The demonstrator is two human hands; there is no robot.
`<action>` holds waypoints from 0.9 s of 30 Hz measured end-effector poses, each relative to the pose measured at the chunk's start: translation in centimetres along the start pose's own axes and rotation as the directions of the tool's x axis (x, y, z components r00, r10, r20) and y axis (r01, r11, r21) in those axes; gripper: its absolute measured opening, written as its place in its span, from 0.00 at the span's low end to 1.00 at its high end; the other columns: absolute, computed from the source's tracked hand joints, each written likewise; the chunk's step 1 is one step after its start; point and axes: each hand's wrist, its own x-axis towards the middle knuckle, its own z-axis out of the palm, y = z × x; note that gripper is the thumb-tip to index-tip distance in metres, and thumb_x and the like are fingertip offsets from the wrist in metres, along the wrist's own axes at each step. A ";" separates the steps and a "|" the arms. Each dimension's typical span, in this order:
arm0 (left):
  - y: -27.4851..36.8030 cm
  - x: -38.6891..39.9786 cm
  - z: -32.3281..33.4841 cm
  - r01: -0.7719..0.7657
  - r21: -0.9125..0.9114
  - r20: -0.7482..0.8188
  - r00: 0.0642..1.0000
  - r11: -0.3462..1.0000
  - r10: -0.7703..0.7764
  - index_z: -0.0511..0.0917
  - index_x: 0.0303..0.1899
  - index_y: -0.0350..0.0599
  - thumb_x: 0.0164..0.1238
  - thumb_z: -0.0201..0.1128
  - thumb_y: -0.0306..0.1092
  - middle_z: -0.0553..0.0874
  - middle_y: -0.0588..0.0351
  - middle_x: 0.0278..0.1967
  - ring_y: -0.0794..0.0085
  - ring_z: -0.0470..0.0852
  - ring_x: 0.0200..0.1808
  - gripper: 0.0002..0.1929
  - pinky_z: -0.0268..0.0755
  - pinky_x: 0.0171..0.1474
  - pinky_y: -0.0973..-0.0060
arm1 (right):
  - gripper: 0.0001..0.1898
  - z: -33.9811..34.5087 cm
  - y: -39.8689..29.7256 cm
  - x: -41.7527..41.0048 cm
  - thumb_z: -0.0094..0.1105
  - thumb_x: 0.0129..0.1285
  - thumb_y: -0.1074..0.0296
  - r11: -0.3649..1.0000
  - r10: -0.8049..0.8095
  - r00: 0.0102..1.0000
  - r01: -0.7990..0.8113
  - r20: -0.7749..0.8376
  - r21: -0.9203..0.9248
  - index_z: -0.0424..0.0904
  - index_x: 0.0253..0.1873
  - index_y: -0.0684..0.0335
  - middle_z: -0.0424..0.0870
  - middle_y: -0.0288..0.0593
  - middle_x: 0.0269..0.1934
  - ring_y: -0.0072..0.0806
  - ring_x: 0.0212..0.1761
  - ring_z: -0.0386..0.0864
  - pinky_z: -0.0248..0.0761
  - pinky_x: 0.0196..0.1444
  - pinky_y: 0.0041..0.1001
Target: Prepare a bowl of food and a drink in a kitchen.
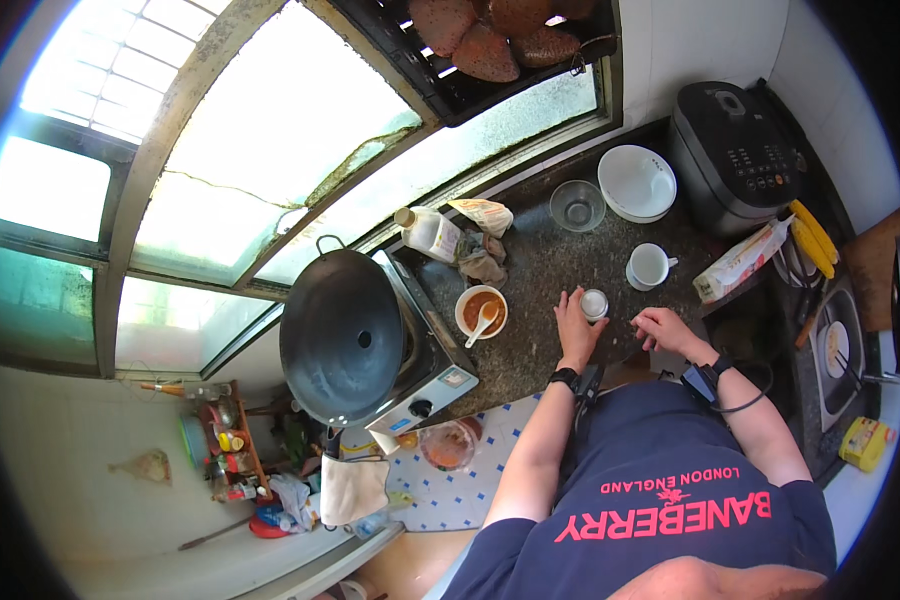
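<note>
My left hand (578, 334) is around a small round container (594, 304) with a whitish inside, its fingers on one side and the thumb on the near side. To the right, my right hand (667, 330) hovers over the counter's near edge with its fingers bent inward; whether anything small is between them cannot be made out. A white mug (648, 267) stands just beyond that hand. Left of my left hand is a white bowl (460, 309) of reddish-brown sauce, with a white spoon (484, 322) resting in it.
A dark wok (337, 337) sits on a gas stove (439, 390) at left. Farther back are a glass bowl (577, 206), white bowls (636, 184), a white bottle (429, 234) and a black rice cooker (735, 150). A printed packet (742, 260) and a sink (844, 375) are at right.
</note>
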 end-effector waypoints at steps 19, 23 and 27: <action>2.1 -0.9 -4.0 -0.121 -0.179 0.010 0.992 0.976 0.124 0.66 0.56 0.44 0.42 0.68 0.28 0.72 0.47 0.49 0.51 0.72 0.54 0.34 0.69 0.53 0.63 | 0.16 0.7 1.4 1.1 0.44 0.68 0.57 0.994 0.031 1.000 -0.031 0.002 0.106 0.76 0.45 0.64 0.79 0.39 0.31 0.22 0.23 0.79 0.70 0.20 0.20; 2.2 -1.3 -5.4 -0.106 -0.144 0.022 0.994 0.984 0.111 0.67 0.55 0.45 0.41 0.68 0.27 0.71 0.47 0.48 0.51 0.73 0.52 0.33 0.69 0.53 0.63 | 0.19 1.4 1.0 1.9 0.41 0.69 0.54 0.978 0.025 1.000 -0.028 0.016 0.209 0.75 0.45 0.65 0.79 0.39 0.31 0.23 0.23 0.79 0.70 0.20 0.20; 3.1 -1.6 -6.5 -0.091 -0.142 0.011 0.996 0.986 0.093 0.67 0.53 0.44 0.40 0.68 0.26 0.71 0.46 0.48 0.52 0.72 0.52 0.32 0.68 0.54 0.63 | 0.19 1.9 0.6 2.2 0.41 0.69 0.54 0.975 0.021 0.999 -0.026 0.025 0.222 0.74 0.44 0.65 0.79 0.39 0.30 0.23 0.24 0.79 0.69 0.20 0.20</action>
